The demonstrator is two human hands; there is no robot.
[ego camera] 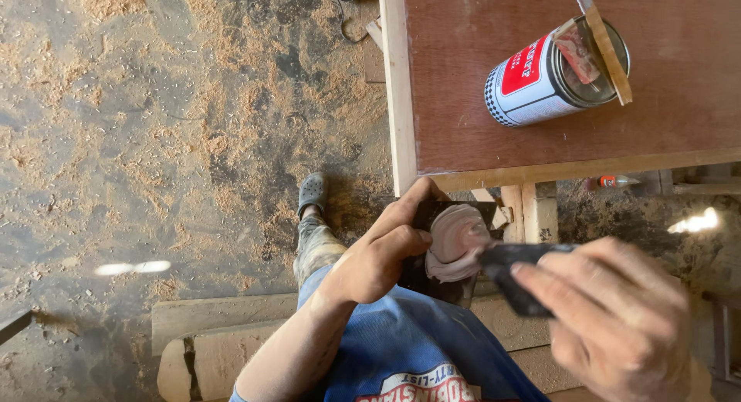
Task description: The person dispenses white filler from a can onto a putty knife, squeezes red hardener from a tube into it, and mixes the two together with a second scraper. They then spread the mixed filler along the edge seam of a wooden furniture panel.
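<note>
The left hand (378,255) grips a small dark board (432,251) by its edge, fingers curled closed around it, at about six o'clock from the table (540,85). On the board sits a pinkish-white mound of putty (455,244), partly swirled and streaked, so the mixing looks under way but not yet even. The right hand (617,317), at four o'clock, holds a dark scraper (513,267) firmly, its tip touching the putty. The open can (548,74) with a wooden stick (610,54) across its rim stands on the table at one o'clock.
</note>
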